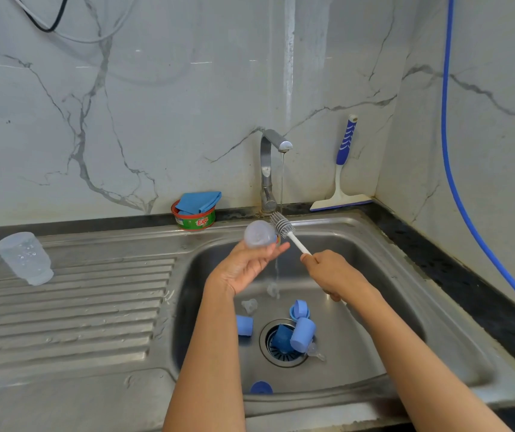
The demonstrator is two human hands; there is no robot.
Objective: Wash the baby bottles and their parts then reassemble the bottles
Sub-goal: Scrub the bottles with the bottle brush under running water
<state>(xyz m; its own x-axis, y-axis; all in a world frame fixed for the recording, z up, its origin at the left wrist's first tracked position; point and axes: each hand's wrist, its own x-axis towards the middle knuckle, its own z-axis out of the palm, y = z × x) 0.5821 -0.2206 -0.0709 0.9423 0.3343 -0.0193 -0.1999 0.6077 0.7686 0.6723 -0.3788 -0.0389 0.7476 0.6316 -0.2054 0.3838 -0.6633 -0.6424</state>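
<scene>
A ribbed steel draining surface fills the left, set against a white marble wall veined with grey. On it, far left, an upturned bottle of clear plastic stands mouth down, beaded with water. At the back edge sits a red-and-green soap tub with a folded blue cloth on top.

Right of it, a steel tap runs a thin stream into the sink. Over the basin my left hand, palm up, grips a cloudy clear bottle, its round base facing me. My right hand has its fingers clamped round the white handle of a bottle brush, the grey bristle head just beside the bottle.

In the basin below lie three blue caps, one left of the drain and two at its right rim, with a darker blue piece on the strainer and two clear teats nearby.

In the right corner a blue-handled squeegee leans on the wall, and a blue hose hangs down.
</scene>
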